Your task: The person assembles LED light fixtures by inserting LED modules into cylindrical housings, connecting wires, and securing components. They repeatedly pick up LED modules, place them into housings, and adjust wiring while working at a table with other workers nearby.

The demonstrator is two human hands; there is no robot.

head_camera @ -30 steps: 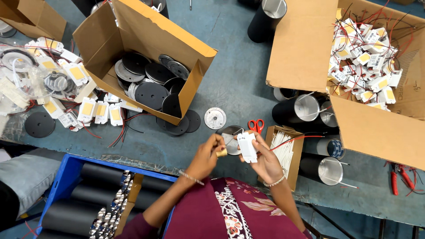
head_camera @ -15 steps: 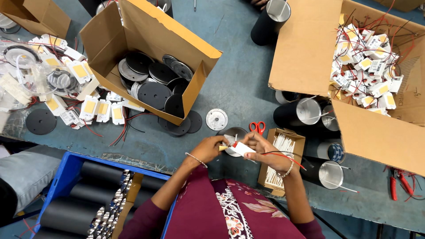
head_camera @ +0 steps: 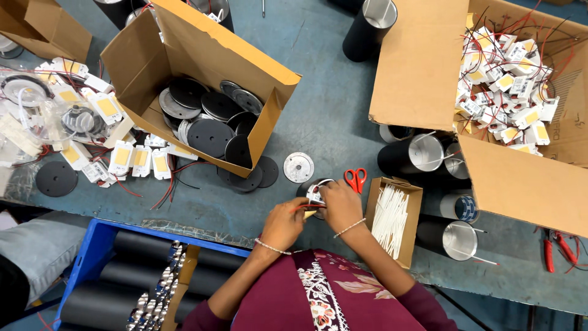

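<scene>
Both hands meet over the blue-grey table [head_camera: 324,116], just in front of my body. My right hand [head_camera: 340,203] grips a small white driver module with red wires [head_camera: 314,194]. My left hand [head_camera: 283,223] pinches the red wire end and a small yellowish piece at the module's lower side. Under the hands stands a black cylinder housing [head_camera: 304,189], mostly hidden. Red-handled scissors [head_camera: 355,179] lie just right of my right hand. A silver round plate [head_camera: 299,167] lies just beyond the hands.
An open carton of black and silver discs [head_camera: 208,122] sits at the left centre. A large carton of white wired modules [head_camera: 508,92] is at right. A small box of white sleeves [head_camera: 391,217], black cylinders [head_camera: 410,156], loose modules [head_camera: 131,160] and a blue crate [head_camera: 101,245] surround me.
The hands have dropped lower and closer together onto the black cylinder. The white module, held up in the right hand a second ago, is now held by both hands.
</scene>
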